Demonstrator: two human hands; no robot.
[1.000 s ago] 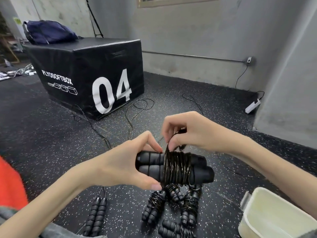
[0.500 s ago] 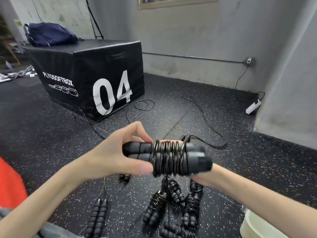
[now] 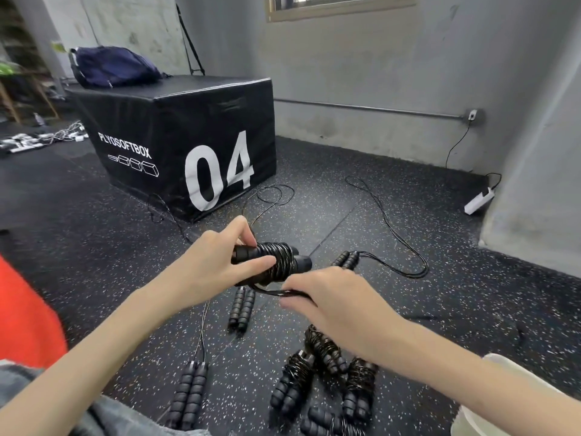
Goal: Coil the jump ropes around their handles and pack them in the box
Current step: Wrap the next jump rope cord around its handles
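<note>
From the head camera we look down on a speckled black rubber floor (image 3: 94,247). At 11 o'clock stands a black plyo box (image 3: 188,146) marked "04", a navy bag (image 3: 116,67) resting on its top. At 2 o'clock a white power strip (image 3: 479,201) lies against the grey wall (image 3: 377,73), its cable running up to a socket. Loose black rope (image 3: 393,234) trails across the floor from 12 to 2 o'clock and ends at a pair of uncoiled handles (image 3: 347,259) just beyond our right hand. Two more uncoiled pairs lie on the floor: one (image 3: 241,308) below the held bundle, one (image 3: 188,394) at 7 o'clock. At 5 o'clock a cluster of coiled ropes (image 3: 320,372) lies together, partly hidden by our right forearm. The rim of the cream box (image 3: 503,369) shows at the 4 o'clock corner, largely cut off by the frame. An orange shape (image 3: 25,316) fills the 9 o'clock edge.

At centre, our left hand (image 3: 207,265) grips the handles of the jump rope (image 3: 273,265) held above the floor, thumb across the near side and fingers curled over the far side; black cord is wound thickly round the handles' middle. Our right hand (image 3: 333,297), fingers curled, pinches the free loop of cord (image 3: 276,292) that leads from under the bundle.
</note>
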